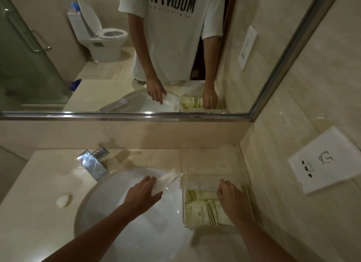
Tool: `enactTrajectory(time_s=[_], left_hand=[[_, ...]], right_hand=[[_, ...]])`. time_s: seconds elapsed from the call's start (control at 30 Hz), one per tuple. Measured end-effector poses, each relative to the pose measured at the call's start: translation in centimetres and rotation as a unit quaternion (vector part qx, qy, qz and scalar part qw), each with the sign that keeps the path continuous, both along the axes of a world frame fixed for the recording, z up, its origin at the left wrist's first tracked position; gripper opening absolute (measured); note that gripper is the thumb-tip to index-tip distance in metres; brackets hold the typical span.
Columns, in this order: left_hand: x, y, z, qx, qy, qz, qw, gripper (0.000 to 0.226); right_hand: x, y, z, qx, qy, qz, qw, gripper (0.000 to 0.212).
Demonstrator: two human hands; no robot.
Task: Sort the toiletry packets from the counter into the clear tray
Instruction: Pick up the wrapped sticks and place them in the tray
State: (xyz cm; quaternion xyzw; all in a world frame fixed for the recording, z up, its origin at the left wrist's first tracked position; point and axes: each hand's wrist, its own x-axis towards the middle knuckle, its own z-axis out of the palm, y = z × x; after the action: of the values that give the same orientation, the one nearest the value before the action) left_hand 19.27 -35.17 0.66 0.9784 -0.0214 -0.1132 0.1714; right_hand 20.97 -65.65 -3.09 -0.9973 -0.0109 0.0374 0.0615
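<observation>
We see the task's things first: several pale yellow toiletry packets (203, 209) with thin dark stripes already lie flat inside a clear plastic rectangular tray (183, 205), which sits on the beige stone surface (39, 183) just right of the basin. They overlap one another and fill the near part of the tray. At the tray's far end lies a clear slim packet (197, 184), its contents too faint to tell.

Our right hand (232, 199) rests inside the tray, palm down on the yellow packets, fingers curled. We cannot tell whether they grip a packet or only press and straighten the pile.

Our left hand (144, 193) hovers over the white oval sink (109, 213), its fingers closed on a white crinkled packet (168, 180) whose free end points toward the tray's left wall, near it but not yet inside.

Judging from this, we are well along: most packets look sorted, and the white one in our left hand seems among the last to go in. No other packets show on the surface. A small cream soap bar (64, 200) lies left of the sink, and a chrome faucet (94, 162) stands behind it. The wall mirror (175, 46) above repeats the scene.
</observation>
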Motion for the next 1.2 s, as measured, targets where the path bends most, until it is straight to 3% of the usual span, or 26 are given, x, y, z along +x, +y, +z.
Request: enactTrajectory(time_s=[0.2,0.53,0.77,1.0,1.2], left_hand=[[-0.2,-0.8,0.0,-0.006,0.000,-0.010,1.000,0.050],[0.1,-0.9,0.1,-0.022,-0.016,-0.033,0.999,0.043],[0.2,-3.3,-0.7,-0.047,-0.030,-0.120,0.991,0.062],[0.9,-9.0,-0.6,-0.036,-0.039,-0.223,0.973,0.038],[1.1,-13.0,-1.7,0.018,-0.046,-0.256,0.965,0.029]], right_hand=[[0.1,-0.1,-0.5,0.001,0.018,-0.003,1.000,0.022],[0.9,1.5,0.7,-0.014,0.042,-0.029,0.999,0.026],[-0.2,-0.4,1.3,0.032,0.019,-0.059,0.998,0.033],[-2.2,-2.8,2.6,0.083,0.003,-0.195,0.977,0.041],[-3.2,-3.4,3.0,0.115,0.001,-0.231,0.966,0.040]])
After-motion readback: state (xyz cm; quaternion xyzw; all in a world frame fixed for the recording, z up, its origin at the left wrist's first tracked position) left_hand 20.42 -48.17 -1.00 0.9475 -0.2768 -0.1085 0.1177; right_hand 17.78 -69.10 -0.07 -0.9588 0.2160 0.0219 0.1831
